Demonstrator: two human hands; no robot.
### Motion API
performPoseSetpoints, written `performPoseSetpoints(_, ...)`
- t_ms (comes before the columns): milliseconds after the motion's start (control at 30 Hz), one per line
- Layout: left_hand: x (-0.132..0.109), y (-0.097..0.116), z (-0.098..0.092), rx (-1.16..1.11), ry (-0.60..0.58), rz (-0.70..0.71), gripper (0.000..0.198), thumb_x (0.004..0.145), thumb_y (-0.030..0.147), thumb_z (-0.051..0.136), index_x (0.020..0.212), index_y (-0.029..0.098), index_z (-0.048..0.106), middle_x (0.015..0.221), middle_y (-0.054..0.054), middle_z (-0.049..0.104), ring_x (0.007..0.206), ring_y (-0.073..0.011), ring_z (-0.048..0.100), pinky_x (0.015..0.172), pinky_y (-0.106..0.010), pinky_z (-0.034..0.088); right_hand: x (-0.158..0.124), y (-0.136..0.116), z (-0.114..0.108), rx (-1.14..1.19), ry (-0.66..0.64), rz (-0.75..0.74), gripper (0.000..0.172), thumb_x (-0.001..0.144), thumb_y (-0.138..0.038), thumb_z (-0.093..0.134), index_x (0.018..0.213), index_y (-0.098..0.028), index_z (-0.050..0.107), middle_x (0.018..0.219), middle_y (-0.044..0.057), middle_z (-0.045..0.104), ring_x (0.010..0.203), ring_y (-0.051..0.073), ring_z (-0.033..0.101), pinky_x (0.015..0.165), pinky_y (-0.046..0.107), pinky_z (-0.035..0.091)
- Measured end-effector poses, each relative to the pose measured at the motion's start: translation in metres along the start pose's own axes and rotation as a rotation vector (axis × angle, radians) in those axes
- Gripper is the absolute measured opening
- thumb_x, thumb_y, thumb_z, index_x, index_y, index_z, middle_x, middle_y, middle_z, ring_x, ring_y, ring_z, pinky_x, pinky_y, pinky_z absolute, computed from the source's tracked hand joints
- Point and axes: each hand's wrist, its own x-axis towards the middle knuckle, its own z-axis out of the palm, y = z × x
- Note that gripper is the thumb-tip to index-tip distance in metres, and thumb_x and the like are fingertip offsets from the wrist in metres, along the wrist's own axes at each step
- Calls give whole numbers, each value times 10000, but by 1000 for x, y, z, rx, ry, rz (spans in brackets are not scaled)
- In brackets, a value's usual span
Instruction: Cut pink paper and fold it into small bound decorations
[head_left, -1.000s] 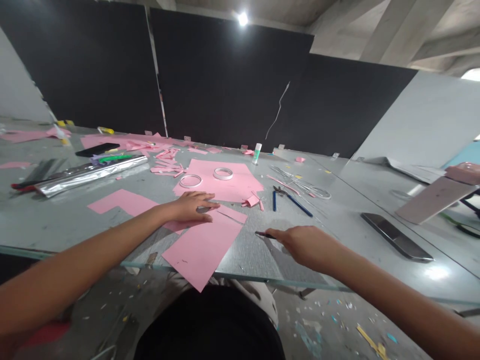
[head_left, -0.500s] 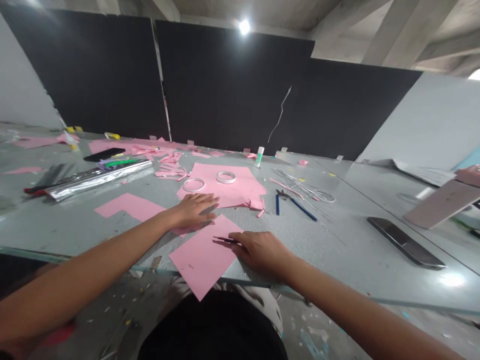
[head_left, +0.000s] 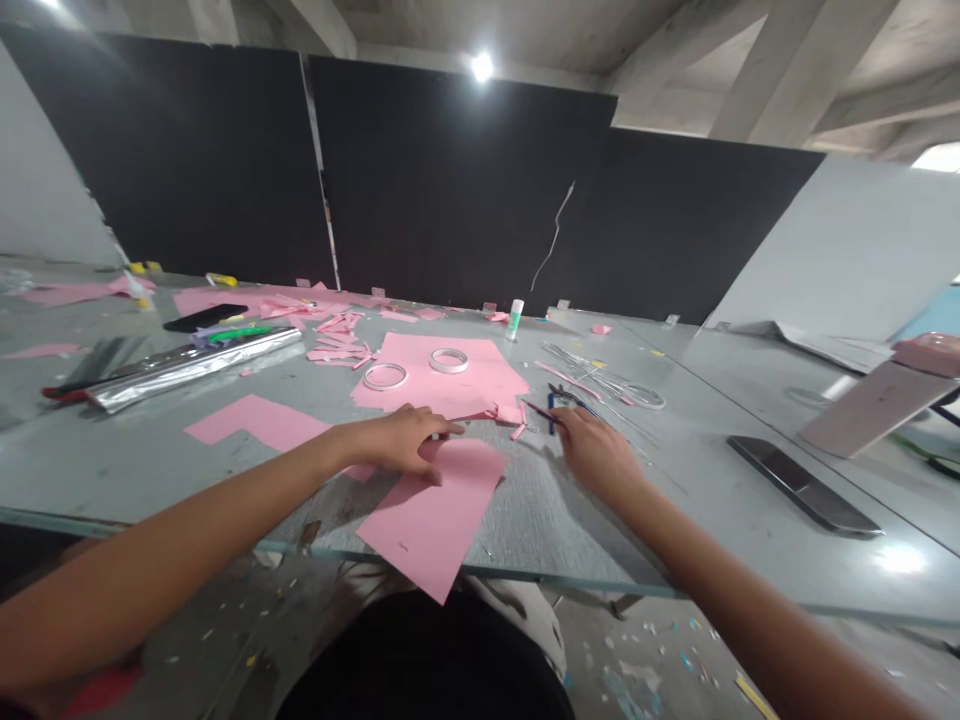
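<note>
A sheet of pink paper (head_left: 442, 525) lies at the front edge of the table, one corner jutting out over it. My left hand (head_left: 405, 443) is at the sheet's upper left, thumb on the paper and fingers bent at its top edge. The paper's right corner is blurred. My right hand (head_left: 600, 450) is closed around dark scissors (head_left: 541, 411), whose thin blades point left, apart from the sheet. Blue-handled pliers (head_left: 556, 398) lie just behind that hand, partly hidden by it.
Behind lie a larger pink sheet (head_left: 480, 360) with two tape rolls (head_left: 448, 361) and a glue stick (head_left: 514, 319). Pink scraps (head_left: 341, 340) and a foil roll (head_left: 202, 365) are to the left. Wire (head_left: 600, 372), a phone (head_left: 802, 485) and a pink bottle (head_left: 847, 410) are right.
My right hand has moved away from the sheet, right and back, with the scissors. The pink sheet has turned and shifted slightly right, and my left hand has come onto it.
</note>
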Motion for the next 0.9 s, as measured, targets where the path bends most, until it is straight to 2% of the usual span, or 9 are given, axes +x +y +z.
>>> performPoseSetpoints(100, 7, -3, 0, -112, -11, -43, 630, 693, 465, 647, 1273, 258, 513, 1166, -68, 607, 1020, -270, 566, 831, -329, 441, 4, 30, 3, -120, -44, 108, 356, 933, -166, 314, 1192, -161, 557, 1048, 125, 625, 929, 222, 619, 739, 296, 420)
performPoseSetpoints(200, 14, -17, 4, -238, 161, -100, 569, 707, 381, 627, 1249, 251, 513, 1089, -45, 630, 931, -231, 599, 754, -293, 464, 2, 46, 9, -183, -69, 122, 357, 928, -167, 328, 1193, -147, 566, 1044, 139, 617, 954, 234, 609, 750, 299, 414)
performPoseSetpoints(333, 20, -42, -8, -397, 569, -185, 668, 657, 288, 673, 1288, 194, 476, 1099, -69, 609, 924, -220, 588, 773, -309, 471, -2, 54, 18, -219, -121, 131, 335, 905, -160, 365, 1132, -129, 609, 1008, 156, 615, 938, 255, 603, 764, 319, 411)
performPoseSetpoints(433, 23, -55, -38, -633, 934, -255, 696, 585, 196, 734, 1244, 189, 512, 972, -52, 622, 820, -195, 599, 705, -303, 489, -1, 53, 19, -203, -99, 139, 332, 895, -176, 391, 1139, -130, 611, 1013, 172, 608, 952, 279, 588, 779, 349, 415)
performPoseSetpoints(533, 34, -58, -68, -998, 1308, -177, 602, 559, 117, 740, 1126, 221, 566, 912, -24, 626, 822, -189, 614, 707, -308, 507, 11, 41, 10, -107, 33, 142, 343, 887, -246, 448, 1180, -142, 592, 1070, 187, 585, 1020, 300, 551, 826, 388, 416)
performPoseSetpoints(600, 46, -53, -79, -1266, 1327, -80, 538, 560, 107, 740, 1057, 233, 575, 881, -9, 643, 784, -173, 624, 702, -322, 520, 27, 25, 3, 72, 124, 96, 344, 872, -267, 478, 1178, -155, 591, 1056, 164, 589, 1015, 272, 552, 875, 398, 410)
performPoseSetpoints(667, 57, -46, -78, -1469, 1250, -51, 416, 570, 108, 736, 949, 198, 590, 773, 4, 645, 707, -149, 618, 691, -315, 530, 49, 4, -3, 340, 194, 12, 357, 846, -293, 507, 1175, -173, 578, 1052, 129, 595, 946, 229, 573, 876, 389, 426)
performPoseSetpoints(800, 64, -35, -55, -1716, 944, 13, 221, 659, 141, 680, 867, 138, 607, 699, -24, 663, 629, -142, 621, 651, -290, 547, 93, -30, 4, 826, 348, -66, 501, 806, -378, 527, 1266, -187, 480, 1204, 144, 545, 1042, 233, 543, 862, 396, 453)
performPoseSetpoints(900, 58, -34, -39, -1805, 717, -13, 139, 713, 168, 633, 843, 119, 629, 694, -63, 684, 624, -159, 642, 624, -269, 547, 109, -43, 18, 1110, 293, -59, 617, 773, -480, 549, 1315, -215, 417, 1278, 146, 517, 1130, 243, 509, 882, 405, 450)
